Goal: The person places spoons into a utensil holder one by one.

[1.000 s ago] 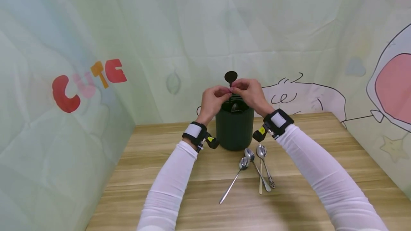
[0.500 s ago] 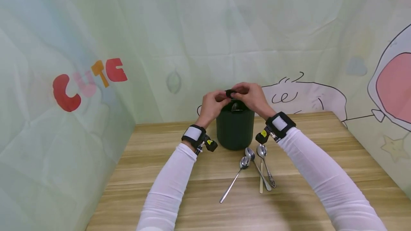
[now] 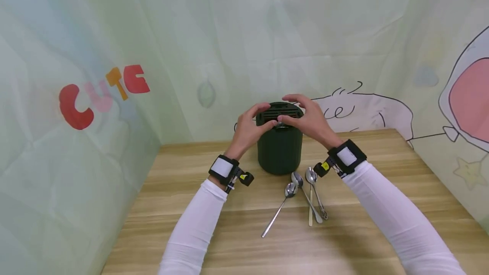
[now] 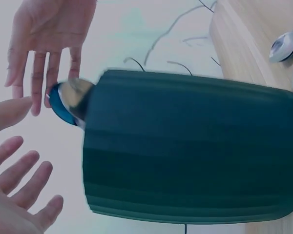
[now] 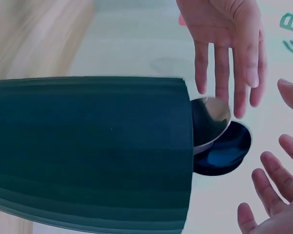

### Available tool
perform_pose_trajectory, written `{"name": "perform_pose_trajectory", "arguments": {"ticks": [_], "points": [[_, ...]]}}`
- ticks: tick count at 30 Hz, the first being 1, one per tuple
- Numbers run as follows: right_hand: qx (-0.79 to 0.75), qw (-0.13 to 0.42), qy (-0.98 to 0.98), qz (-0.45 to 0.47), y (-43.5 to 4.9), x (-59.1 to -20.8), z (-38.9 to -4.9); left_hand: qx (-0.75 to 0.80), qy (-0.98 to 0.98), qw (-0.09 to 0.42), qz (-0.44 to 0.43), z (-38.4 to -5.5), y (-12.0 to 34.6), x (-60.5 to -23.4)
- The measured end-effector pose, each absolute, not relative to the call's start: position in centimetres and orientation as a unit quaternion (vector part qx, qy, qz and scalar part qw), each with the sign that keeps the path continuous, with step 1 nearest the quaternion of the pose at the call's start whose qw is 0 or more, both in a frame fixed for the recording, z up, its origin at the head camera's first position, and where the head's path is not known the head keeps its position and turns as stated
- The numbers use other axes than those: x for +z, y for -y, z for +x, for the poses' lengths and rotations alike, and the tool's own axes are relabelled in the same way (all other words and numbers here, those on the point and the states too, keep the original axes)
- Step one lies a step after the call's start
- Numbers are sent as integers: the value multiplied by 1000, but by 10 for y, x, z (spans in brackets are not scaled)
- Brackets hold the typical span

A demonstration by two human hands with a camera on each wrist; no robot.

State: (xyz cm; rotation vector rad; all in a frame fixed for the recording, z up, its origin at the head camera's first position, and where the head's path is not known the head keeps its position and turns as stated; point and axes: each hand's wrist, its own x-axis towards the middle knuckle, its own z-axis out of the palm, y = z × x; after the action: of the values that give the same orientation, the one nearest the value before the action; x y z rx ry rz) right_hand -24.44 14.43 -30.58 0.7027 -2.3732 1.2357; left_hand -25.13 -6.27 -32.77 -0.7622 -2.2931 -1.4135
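A dark green ribbed container stands upright on the wooden table. At its mouth, a black spoon and a steel spoon show their bowls beyond the rim in the right wrist view; their handles are hidden inside. My left hand is at the left of the container's top, fingers spread and apart from the spoons. On the opposite side, my right hand also has its fingers spread, holding nothing. Both thumbs point inward before the rim; whether they touch it I cannot tell.
In front of the container lie a steel spoon, another steel spoon and one with an ornate handle. A pale handle lies among them. A printed cloth hangs behind the table.
The black spoon, earlier pinched above the container by both hands, has gone down into it. Both hands have let go, opened and moved apart.
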Motion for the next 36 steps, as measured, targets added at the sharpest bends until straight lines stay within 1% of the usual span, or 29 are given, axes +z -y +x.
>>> {"name": "perform_pose_trajectory", "arguments": {"ticks": [11, 14, 21, 27, 33, 36], "points": [[433, 232, 827, 273, -150, -320, -193, -467, 802, 221, -299, -196, 72, -335], [422, 238, 829, 280, -151, -327, -181, -452, 809, 221, -304, -184, 73, -341], [410, 227, 832, 298, -150, -346, -161, -427, 840, 178, -285, -157, 70, -358], [393, 211, 835, 322, -151, -367, -155, -375, 879, 154, -249, -140, 66, -374], [370, 173, 845, 345, -151, -396, -153, -335, 910, 103, -221, -125, 64, -397], [356, 154, 851, 353, -150, -408, -150, -315, 921, 88, -213, -120, 63, -408]]}}
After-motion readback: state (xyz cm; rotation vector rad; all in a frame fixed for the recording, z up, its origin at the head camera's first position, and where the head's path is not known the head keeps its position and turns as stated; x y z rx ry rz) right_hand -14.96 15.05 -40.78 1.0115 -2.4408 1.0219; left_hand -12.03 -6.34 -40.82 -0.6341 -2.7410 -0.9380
